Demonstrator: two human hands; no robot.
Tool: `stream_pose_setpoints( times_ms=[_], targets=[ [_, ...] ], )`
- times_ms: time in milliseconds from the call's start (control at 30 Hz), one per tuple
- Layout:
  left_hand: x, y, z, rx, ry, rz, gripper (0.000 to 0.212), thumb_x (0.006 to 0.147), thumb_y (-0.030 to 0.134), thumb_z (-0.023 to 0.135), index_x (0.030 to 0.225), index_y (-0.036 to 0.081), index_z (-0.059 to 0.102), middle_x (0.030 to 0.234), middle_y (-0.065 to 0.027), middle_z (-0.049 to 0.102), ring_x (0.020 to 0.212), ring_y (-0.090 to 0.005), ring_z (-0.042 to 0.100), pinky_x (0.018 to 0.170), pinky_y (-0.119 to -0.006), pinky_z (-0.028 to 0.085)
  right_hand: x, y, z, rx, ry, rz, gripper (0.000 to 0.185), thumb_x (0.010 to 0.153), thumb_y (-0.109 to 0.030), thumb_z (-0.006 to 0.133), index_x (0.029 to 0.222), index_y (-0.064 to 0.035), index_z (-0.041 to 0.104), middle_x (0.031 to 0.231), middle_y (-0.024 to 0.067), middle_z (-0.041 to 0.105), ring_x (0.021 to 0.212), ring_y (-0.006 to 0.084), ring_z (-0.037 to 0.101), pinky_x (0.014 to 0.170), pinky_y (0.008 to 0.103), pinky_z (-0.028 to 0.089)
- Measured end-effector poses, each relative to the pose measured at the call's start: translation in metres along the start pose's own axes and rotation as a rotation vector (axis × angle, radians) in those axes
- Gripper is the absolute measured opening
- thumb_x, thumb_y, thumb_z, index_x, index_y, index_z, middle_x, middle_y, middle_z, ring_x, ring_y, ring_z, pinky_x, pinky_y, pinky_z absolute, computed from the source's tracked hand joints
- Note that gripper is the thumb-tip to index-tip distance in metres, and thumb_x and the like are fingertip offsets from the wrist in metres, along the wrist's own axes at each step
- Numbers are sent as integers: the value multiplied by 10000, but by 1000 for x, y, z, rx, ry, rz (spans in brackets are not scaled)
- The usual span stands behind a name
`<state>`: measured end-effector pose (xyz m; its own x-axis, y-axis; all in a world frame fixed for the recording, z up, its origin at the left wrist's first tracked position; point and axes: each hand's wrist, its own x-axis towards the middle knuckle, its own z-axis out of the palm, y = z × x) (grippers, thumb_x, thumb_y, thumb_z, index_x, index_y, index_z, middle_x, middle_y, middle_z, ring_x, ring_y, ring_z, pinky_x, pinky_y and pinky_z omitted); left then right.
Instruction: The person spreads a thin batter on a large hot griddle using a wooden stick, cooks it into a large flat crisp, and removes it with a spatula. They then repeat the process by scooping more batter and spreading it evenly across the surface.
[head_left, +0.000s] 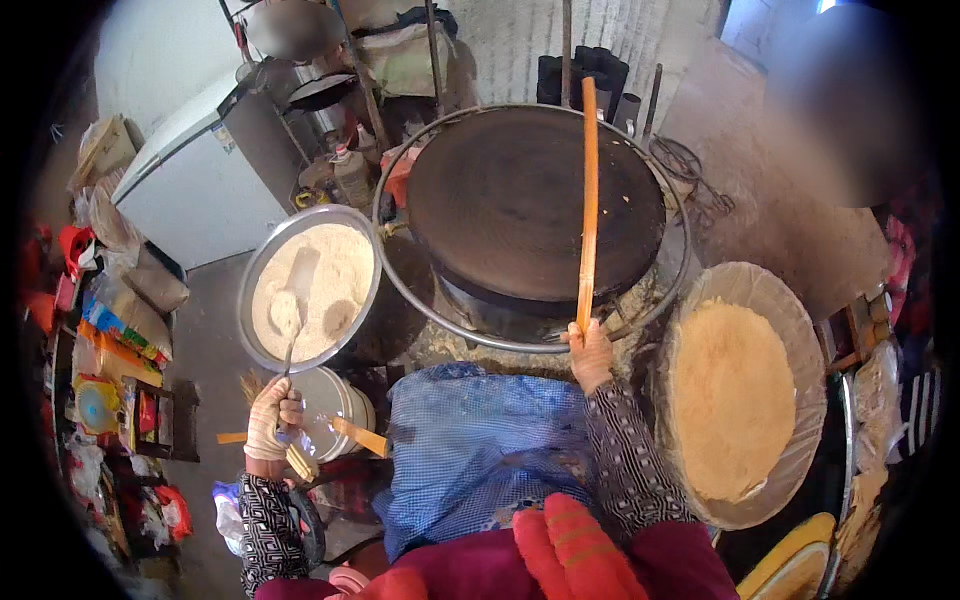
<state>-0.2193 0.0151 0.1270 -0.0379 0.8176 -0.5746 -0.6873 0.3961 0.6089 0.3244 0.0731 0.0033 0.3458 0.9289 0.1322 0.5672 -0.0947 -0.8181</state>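
Note:
My left hand (276, 420), in a pale glove, is closed around the handle of a metal ladle (289, 349). The ladle's bowl lies in the pale batter or wet meal (345, 262) that fills a large metal basin (253, 345). In my right hand (591, 354) is one end of a long, flat wooden or bamboo strip (589, 202). That strip reaches away from me across the right part of a dark round griddle (502, 202). A few small crumbs dot the griddle's surface to the right of the strip.
A metal ring (386, 262) surrounds the griddle. At right stands a plastic-lined basket (806, 420) holding a stack of thin tan flatbreads (735, 397). A lidded white bucket (360, 401) sits below the batter basin. Beyond are a white chest freezer (199, 187) and a cable coil (686, 165).

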Motion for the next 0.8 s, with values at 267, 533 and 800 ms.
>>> stream_pose_setpoints(
  times_ms=[267,533,800],
  targets=[
    [-11,-73,186,675,-265,159,697,954,193,617,1547,159,253,787,5,486,524,-47,394,423,-184,335,36,63,-24,-267,175,48,364,929,-359,568,1041,-13,566,931,244,639,887,427,624,781,521,510],
    [87,-169,274,2070,-476,1024,709,844,48,611,1487,216,363,973,-186,565,862,-358,640,709,-463,528,38,63,-16,350,192,244,224,934,-221,592,912,-5,537,658,106,619,528,203,607,508,355,494],
    [114,-164,266,2367,-490,1073,763,836,51,582,1500,321,321,1074,-158,543,888,-346,632,731,-474,543,24,44,-1,353,228,243,257,941,-228,605,979,-1,489,727,100,594,537,173,610,485,317,493]
  ],
)
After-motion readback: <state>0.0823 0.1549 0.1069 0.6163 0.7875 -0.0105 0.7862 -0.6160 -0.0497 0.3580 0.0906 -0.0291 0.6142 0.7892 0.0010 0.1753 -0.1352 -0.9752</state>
